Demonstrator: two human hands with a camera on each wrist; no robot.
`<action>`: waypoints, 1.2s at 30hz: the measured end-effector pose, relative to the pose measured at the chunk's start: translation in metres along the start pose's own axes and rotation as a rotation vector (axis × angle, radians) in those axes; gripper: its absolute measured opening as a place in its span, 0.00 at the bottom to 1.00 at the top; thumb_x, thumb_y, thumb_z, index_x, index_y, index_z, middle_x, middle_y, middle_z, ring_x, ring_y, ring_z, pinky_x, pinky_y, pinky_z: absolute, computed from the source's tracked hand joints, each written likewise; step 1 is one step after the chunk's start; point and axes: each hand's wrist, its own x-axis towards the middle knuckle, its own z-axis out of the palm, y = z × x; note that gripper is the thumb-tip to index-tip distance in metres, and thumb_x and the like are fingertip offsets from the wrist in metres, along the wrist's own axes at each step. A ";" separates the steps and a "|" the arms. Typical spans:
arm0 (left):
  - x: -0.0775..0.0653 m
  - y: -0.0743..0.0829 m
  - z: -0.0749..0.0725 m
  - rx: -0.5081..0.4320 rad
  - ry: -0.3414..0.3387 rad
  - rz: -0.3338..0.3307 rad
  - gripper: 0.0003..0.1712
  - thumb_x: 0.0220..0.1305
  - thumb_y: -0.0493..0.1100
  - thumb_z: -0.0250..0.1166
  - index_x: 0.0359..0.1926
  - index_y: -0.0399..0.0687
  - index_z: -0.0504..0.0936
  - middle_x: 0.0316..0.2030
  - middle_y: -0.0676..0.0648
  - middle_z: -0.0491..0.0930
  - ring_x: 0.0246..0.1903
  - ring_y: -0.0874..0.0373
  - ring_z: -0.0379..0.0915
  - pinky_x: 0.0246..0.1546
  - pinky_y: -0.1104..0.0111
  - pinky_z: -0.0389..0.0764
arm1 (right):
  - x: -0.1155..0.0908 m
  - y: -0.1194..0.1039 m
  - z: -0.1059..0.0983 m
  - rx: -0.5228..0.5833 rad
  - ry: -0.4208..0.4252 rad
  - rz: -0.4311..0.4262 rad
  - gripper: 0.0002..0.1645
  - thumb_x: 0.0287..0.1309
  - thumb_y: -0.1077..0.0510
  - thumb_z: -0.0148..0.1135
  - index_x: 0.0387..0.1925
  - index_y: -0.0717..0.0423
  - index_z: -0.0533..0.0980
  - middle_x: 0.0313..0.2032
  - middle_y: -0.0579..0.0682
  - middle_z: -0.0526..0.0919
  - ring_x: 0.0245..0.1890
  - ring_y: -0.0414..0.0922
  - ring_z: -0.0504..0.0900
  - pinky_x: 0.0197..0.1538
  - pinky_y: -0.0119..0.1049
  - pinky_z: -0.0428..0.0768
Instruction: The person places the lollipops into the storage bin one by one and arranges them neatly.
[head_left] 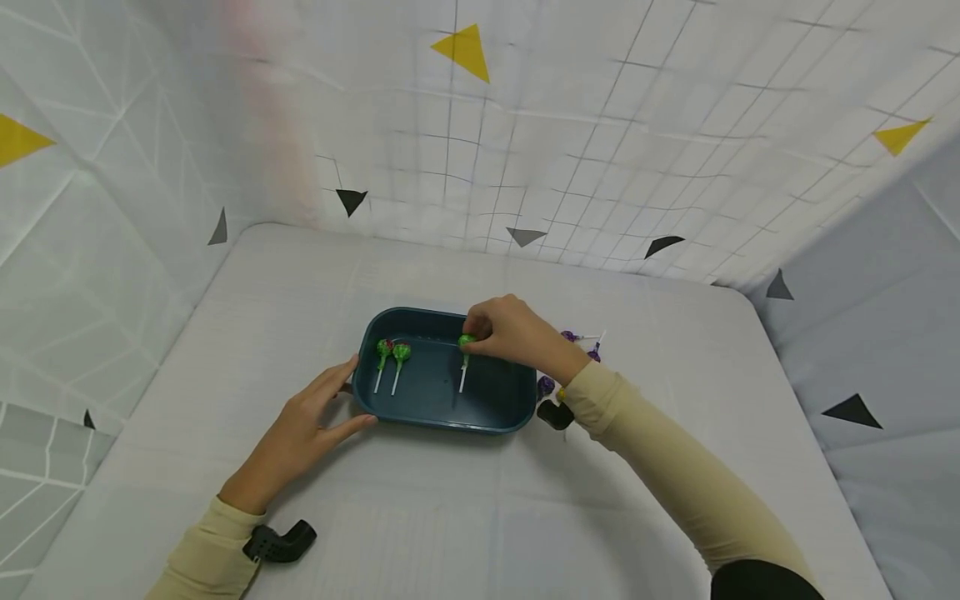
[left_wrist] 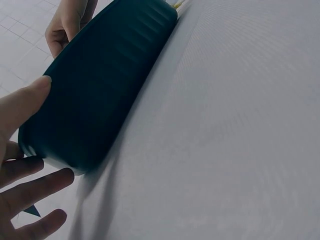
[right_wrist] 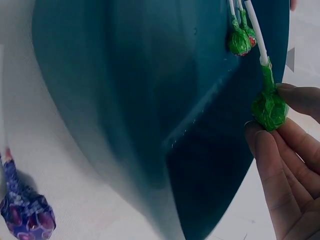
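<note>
A dark teal tray [head_left: 450, 427] lies on the white table. Two green-wrapped lollipops [head_left: 401, 353] rest in its left part, sticks toward the near side. Over the tray, my right hand [head_left: 513, 333] pinches another green lollipop [right_wrist: 270, 109] by its wrapped head between thumb and fingers; its white stick points toward the near side. My left hand [head_left: 303, 429] is at the tray's near left corner. In the left wrist view its thumb touches the rim, while the other fingers [left_wrist: 42, 192] spread nearly straight beside the tray's end.
Purple-wrapped lollipops [head_left: 546, 386] lie on the table right of the tray, partly hidden by my right wrist. One purple lollipop [right_wrist: 27, 215] shows close to the right wrist camera. White fabric walls with yellow and dark triangles surround the table.
</note>
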 end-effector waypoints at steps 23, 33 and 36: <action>-0.002 0.000 -0.002 -0.010 -0.005 -0.004 0.55 0.55 0.44 0.81 0.79 0.42 0.61 0.71 0.41 0.72 0.61 0.48 0.79 0.58 0.51 0.83 | 0.025 -0.012 0.012 0.022 -0.029 -0.057 0.09 0.61 0.55 0.75 0.42 0.53 0.86 0.40 0.48 0.91 0.41 0.40 0.89 0.46 0.34 0.89; 0.000 0.000 -0.001 -0.011 -0.004 -0.005 0.55 0.56 0.45 0.80 0.79 0.43 0.61 0.71 0.42 0.73 0.60 0.49 0.79 0.58 0.51 0.83 | 0.032 -0.015 0.016 0.010 -0.043 -0.068 0.10 0.62 0.56 0.74 0.44 0.55 0.88 0.40 0.49 0.92 0.41 0.41 0.90 0.47 0.34 0.89; 0.000 0.001 -0.002 -0.010 -0.004 -0.004 0.55 0.56 0.44 0.80 0.79 0.42 0.61 0.71 0.41 0.73 0.61 0.48 0.78 0.59 0.51 0.82 | 0.034 -0.015 0.018 0.006 -0.050 -0.066 0.10 0.61 0.56 0.75 0.44 0.55 0.88 0.40 0.49 0.92 0.41 0.41 0.90 0.47 0.34 0.89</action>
